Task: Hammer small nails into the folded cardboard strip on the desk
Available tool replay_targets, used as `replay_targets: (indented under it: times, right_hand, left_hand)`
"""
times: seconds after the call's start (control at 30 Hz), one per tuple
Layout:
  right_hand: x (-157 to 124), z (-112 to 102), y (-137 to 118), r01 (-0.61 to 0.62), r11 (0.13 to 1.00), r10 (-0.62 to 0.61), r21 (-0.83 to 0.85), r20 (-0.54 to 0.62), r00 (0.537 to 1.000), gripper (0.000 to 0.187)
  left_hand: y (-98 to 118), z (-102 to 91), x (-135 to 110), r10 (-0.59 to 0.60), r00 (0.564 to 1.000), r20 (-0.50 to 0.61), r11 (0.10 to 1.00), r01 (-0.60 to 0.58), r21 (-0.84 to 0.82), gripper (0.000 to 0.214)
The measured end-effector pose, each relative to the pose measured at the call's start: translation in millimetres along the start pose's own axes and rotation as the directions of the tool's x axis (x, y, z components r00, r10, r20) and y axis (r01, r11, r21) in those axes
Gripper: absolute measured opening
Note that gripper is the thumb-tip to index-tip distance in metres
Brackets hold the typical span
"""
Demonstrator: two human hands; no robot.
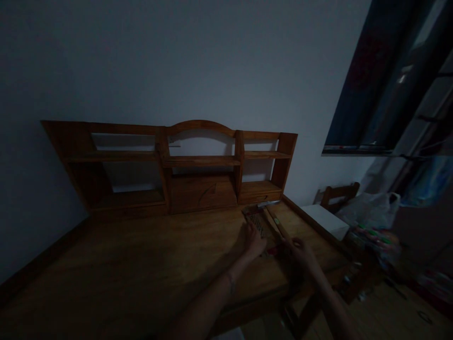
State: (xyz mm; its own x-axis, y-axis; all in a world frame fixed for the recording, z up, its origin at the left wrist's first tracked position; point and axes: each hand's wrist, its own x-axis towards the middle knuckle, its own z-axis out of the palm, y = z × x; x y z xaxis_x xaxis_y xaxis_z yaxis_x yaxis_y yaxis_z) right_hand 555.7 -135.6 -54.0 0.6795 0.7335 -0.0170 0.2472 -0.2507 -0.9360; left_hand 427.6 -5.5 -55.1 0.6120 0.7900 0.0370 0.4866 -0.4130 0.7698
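Note:
The room is dim. A hammer (272,215) with a wooden handle and a metal head lies at the right rear of a wooden desk (141,255). My right hand (300,250) is curled round the near end of that handle. Just left of the handle, my left hand (253,241) rests with its fingers stretched forward on a flat patterned tool (260,227) that I cannot make out. A small red item (274,250) shows between the two hands.
A wooden hutch (198,165) with bare shelves and a small drawer stands along the desk's back edge against the wall. Off the desk's right side are a white box (327,219), a wooden chair back (339,192), plastic bags (371,212) and a dark window (382,80).

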Motion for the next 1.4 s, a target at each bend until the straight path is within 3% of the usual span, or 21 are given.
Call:
replay_targets:
  times: [0.07,0.2,0.3,0.4,0.47,0.57,0.7,0.87,1.13,1.27,1.33,1.4]
  right_hand:
    - [8,2,4,-0.011,1.000,0.011,-0.019,0.001,1.000,0.044]
    - [12,4,7,-0.025,0.998,0.026,-0.063,0.028,0.999,0.044]
    - [9,4,5,-0.017,0.994,0.023,-0.105,0.049,0.999,0.043]
    - [7,4,5,-0.016,0.986,0.026,-0.166,0.056,0.998,0.043]
    - [8,4,5,-0.018,0.976,0.031,-0.216,0.057,0.998,0.045]
    - [10,2,3,-0.011,0.952,0.033,-0.305,0.069,0.997,0.048]
    - [19,-1,-2,0.039,0.890,0.003,-0.454,0.092,0.996,0.049]
    - [23,-3,-7,0.125,0.742,-0.058,-0.659,0.122,0.991,0.048]
    - [1,-1,-23,0.230,0.393,-0.181,-0.890,0.170,0.969,0.046]
    - [-26,0,-37,0.222,0.289,-0.251,-0.931,0.150,0.956,0.043]
    - [-56,0,-42,0.243,0.202,-0.397,-0.949,0.148,0.906,0.039]
    - [-95,2,-43,0.334,0.284,-0.543,-0.899,0.136,0.828,0.032]
  left_hand:
    - [-7,-14.5,-25,0.011,1.000,-0.002,1.000,-0.011,0.021,0.094]
    - [-36,-54.4,-99,0.118,0.993,-0.001,0.993,-0.118,-0.018,0.079]
    - [-71,-77.5,-147,0.005,0.994,-0.107,0.994,-0.017,-0.112,0.069]
    - [-107,-93.5,-172,-0.090,0.960,-0.265,0.969,0.024,-0.244,0.057]
    - [-123,-105.3,-180,-0.168,0.921,-0.351,0.928,0.028,-0.371,0.054]
    - [-126,-126.6,-187,-0.276,0.881,-0.385,0.870,0.060,-0.489,0.047]
    - [-120,-145.0,-195,-0.308,0.896,-0.320,0.830,0.088,-0.551,0.036]
    - [-126,-139.8,-195,-0.282,0.928,-0.242,0.767,0.067,-0.638,0.039]
    - [-133,-136.5,-197,-0.257,0.933,-0.250,0.764,0.038,-0.644,0.040]
    - [-129,-136.3,-197,-0.265,0.924,-0.276,0.763,0.026,-0.646,0.043]
    - [-126,-136.2,-197,-0.272,0.919,-0.286,0.749,0.015,-0.663,0.046]
    - [-122,-137.0,-197,-0.282,0.916,-0.284,0.735,0.016,-0.678,0.049]
